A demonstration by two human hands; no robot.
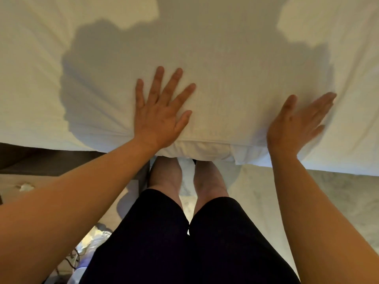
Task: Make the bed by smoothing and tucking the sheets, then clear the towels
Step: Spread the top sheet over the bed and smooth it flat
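Observation:
A white sheet [225, 64] covers the bed and fills the upper half of the head view, with soft creases fanning out at the left. My left hand [162, 113] lies flat on the sheet near the bed's front edge, fingers spread and straight. My right hand [297, 124] rests on the sheet further right, fingers straight and held together, tilted on its edge. Between the hands the sheet folds over the mattress edge [205, 148]. No towel is visible.
I stand close against the bed, my legs [184, 181] touching its edge. A dark bed frame [41, 158] shows at the left. Pale carpet [307, 201] lies to the right; cables and small items [88, 249] sit on the floor at lower left.

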